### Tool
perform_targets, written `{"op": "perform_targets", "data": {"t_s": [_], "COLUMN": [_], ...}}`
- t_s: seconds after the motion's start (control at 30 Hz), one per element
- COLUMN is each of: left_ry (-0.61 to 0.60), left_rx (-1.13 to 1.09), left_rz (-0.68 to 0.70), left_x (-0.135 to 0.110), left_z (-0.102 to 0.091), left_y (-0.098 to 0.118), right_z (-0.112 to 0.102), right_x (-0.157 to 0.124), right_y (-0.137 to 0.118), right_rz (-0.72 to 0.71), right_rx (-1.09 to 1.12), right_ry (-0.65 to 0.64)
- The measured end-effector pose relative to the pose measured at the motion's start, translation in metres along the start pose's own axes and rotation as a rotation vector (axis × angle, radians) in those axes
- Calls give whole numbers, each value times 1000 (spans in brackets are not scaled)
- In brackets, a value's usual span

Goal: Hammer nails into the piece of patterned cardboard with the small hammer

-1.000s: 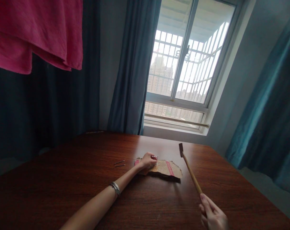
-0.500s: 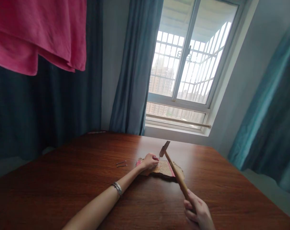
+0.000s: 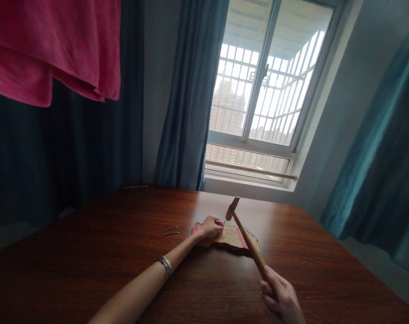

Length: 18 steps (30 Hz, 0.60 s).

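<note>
The hammer (image 3: 248,240) looks dark-headed and wooden-handled.

hammer (image 3: 248,241) | swung left, head now near left hand (image 3: 211,227) | right hand (image 3: 280,293) | moved left

One table (image 3: 123,252), reddish-brown, wood-grained, with a sheen toward the far edge. On it: one piece of cardboard (image 3: 231,236), tan with pink bands, ragged-edged; two loose nails (image 3: 171,229), side by side, left of the cardboard.

Pink-banded, dark-speckled tan cardboard (image 3: 230,236)
</note>
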<state>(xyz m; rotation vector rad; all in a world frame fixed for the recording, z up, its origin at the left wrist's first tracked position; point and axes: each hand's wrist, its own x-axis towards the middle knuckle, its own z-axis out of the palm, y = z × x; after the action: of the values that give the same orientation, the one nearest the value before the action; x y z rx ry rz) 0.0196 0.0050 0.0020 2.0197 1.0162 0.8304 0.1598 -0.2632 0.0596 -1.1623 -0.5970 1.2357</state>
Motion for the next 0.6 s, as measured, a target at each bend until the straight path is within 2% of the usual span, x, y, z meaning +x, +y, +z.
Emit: {"op": "perform_targets", "data": {"t_s": [0.6], "left_ry": [-21], "left_rx": [16], "left_rz": [13], "left_x": [2], "left_z": [1], "left_y": [-6], "right_z": [2], "right_x": [-2], "right_y": [-4], "right_rz": [-2], "right_rx": [-37], "right_ry": [-31]}}
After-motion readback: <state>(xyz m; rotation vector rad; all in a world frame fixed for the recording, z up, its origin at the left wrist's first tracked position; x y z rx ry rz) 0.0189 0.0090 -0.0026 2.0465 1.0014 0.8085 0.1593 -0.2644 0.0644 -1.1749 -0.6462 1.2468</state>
